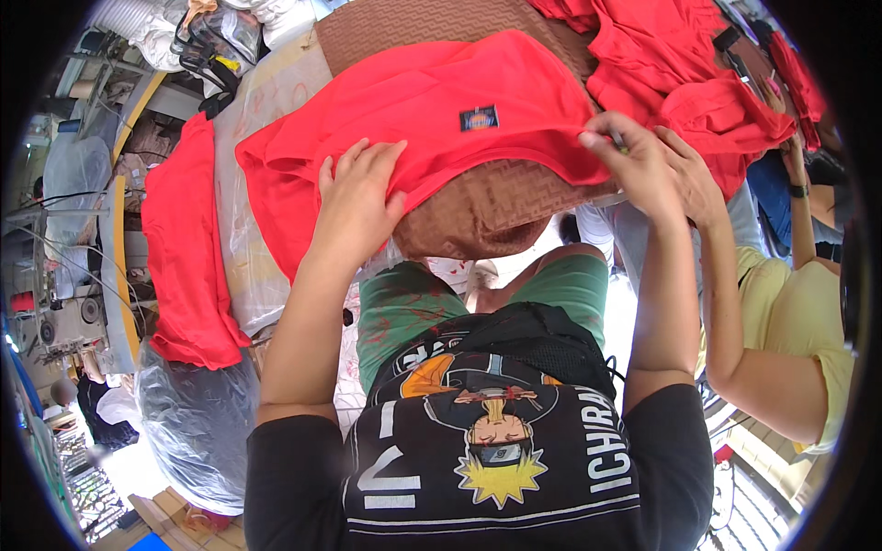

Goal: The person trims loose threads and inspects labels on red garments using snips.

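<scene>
A red garment (413, 110) with a small dark rectangular label (479, 118) lies spread in front of me, its curved near edge facing my lap. My left hand (361, 188) rests on its left part, fingers stretched apart on the fabric. At the garment's right end, my right hand (640, 163) is closed, thumb and fingertips pinched near the edge. Something small and greenish shows between those fingers, too little of it to name. Just beyond my right hand, a co-worker's hand (695, 184) reaches in from the right, its fingers partly hidden.
Brown patterned cloth (469, 216) covers the work surface. More red garments (661, 73) are heaped at the far right. Another red piece (188, 248) hangs over the plastic-covered left side. A person in a yellow shirt (781, 303) is close on my right. Machines (73, 326) stand at the left.
</scene>
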`<act>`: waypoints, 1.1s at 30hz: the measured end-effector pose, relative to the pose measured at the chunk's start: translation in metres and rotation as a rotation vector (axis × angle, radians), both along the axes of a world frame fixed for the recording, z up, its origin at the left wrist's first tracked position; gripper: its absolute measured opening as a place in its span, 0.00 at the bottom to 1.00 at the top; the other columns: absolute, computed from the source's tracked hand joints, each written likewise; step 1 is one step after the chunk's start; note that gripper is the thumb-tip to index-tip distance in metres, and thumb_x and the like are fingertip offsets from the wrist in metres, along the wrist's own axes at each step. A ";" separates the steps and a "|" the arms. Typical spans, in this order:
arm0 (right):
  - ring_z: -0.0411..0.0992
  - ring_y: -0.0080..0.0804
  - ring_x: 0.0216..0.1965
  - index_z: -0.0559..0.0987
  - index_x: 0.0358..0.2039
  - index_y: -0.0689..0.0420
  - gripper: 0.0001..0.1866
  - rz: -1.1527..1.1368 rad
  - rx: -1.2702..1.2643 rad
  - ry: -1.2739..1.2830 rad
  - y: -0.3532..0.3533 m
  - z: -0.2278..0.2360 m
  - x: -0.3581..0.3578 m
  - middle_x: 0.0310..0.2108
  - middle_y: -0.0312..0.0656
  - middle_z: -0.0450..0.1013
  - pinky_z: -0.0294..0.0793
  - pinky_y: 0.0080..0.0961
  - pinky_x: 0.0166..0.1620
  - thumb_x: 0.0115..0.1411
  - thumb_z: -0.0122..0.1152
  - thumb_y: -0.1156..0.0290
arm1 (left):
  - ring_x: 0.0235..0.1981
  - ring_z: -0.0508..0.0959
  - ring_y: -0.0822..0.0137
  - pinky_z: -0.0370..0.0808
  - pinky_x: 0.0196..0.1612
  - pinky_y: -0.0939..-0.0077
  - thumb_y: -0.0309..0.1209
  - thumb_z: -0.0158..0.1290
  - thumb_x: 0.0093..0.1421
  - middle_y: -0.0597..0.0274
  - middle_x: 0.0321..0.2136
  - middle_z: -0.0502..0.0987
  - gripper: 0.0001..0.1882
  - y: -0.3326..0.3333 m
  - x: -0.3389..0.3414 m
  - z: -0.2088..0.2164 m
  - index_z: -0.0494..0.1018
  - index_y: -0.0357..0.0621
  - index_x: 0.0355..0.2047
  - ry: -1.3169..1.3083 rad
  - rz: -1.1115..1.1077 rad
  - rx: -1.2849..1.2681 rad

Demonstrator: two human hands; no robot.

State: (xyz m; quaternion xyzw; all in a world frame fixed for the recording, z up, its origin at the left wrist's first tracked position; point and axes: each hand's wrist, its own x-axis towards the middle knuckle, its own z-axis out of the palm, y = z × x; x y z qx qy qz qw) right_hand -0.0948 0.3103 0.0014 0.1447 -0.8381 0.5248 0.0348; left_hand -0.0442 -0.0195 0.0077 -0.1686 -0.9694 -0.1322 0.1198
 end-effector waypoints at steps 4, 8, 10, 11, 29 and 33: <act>0.62 0.11 0.28 0.76 0.31 0.60 0.08 -0.005 -0.218 -0.064 0.013 0.029 0.003 0.24 0.24 0.67 0.61 0.11 0.32 0.61 0.62 0.68 | 0.39 0.79 0.62 0.73 0.46 0.72 0.16 0.42 0.54 0.57 0.39 0.79 0.19 -0.010 -0.008 0.006 0.72 0.40 0.45 -0.361 0.055 0.727; 0.61 0.12 0.26 0.77 0.29 0.61 0.09 -0.085 -0.142 -0.075 0.010 0.002 -0.017 0.23 0.25 0.67 0.62 0.13 0.30 0.60 0.63 0.68 | 0.41 0.77 0.69 0.72 0.47 0.76 0.17 0.44 0.56 0.59 0.40 0.77 0.16 -0.028 -0.011 0.011 0.71 0.34 0.46 -0.593 0.053 0.933; 0.68 0.18 0.27 0.78 0.30 0.61 0.11 -0.155 -0.023 -0.051 0.001 -0.020 -0.024 0.22 0.34 0.73 0.68 0.19 0.33 0.58 0.65 0.66 | 0.46 0.74 0.71 0.70 0.50 0.79 0.18 0.47 0.56 0.59 0.45 0.75 0.17 -0.031 -0.011 0.009 0.70 0.34 0.47 -0.578 0.053 0.688; 0.71 0.26 0.27 0.78 0.31 0.61 0.12 -0.218 0.118 -0.038 0.000 -0.033 -0.027 0.23 0.40 0.75 0.70 0.23 0.34 0.56 0.65 0.64 | 0.50 0.73 0.67 0.68 0.53 0.76 0.22 0.51 0.58 0.56 0.48 0.74 0.18 -0.028 -0.006 0.034 0.69 0.34 0.50 -0.573 -0.078 0.602; 0.76 0.50 0.33 0.79 0.36 0.54 0.18 -0.390 0.426 0.098 -0.014 -0.046 -0.023 0.28 0.50 0.77 0.73 0.42 0.36 0.55 0.62 0.53 | 0.46 0.73 0.58 0.67 0.50 0.64 0.39 0.57 0.54 0.58 0.42 0.75 0.17 0.009 0.063 0.204 0.73 0.44 0.41 -0.827 -1.540 0.634; 0.76 0.50 0.33 0.79 0.36 0.55 0.18 -0.383 0.402 0.098 -0.015 -0.049 -0.024 0.28 0.50 0.77 0.73 0.42 0.36 0.54 0.62 0.53 | 0.47 0.72 0.56 0.66 0.50 0.61 0.41 0.59 0.53 0.58 0.42 0.74 0.18 0.012 0.063 0.174 0.73 0.47 0.41 -0.888 -1.277 0.549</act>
